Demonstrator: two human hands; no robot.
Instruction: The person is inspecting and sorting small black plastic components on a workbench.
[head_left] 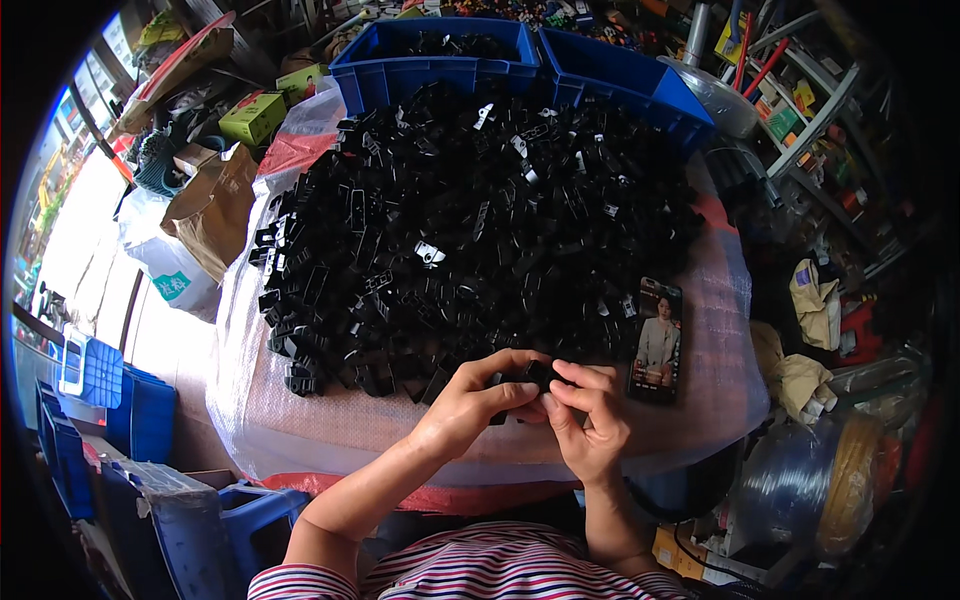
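Strong daylight is streaming in from my left, bleaching the ground (pixel 85 265) white, while the heap of black parts (pixel 450 215) in front of me is showing little detail; fisheye distortion is bending straight lines (pixel 820 125) inside a dark rim.

I log one small, black, plastic-looking part (pixel 539 374); pinched between left hand (pixel 478 396) and right hand (pixel 592 418); partly covered by both; full outline and tilt I cannot read.

Striped white, red and navy shirt (pixel 490 565); 2 matching sleeves (pixel 300 583)
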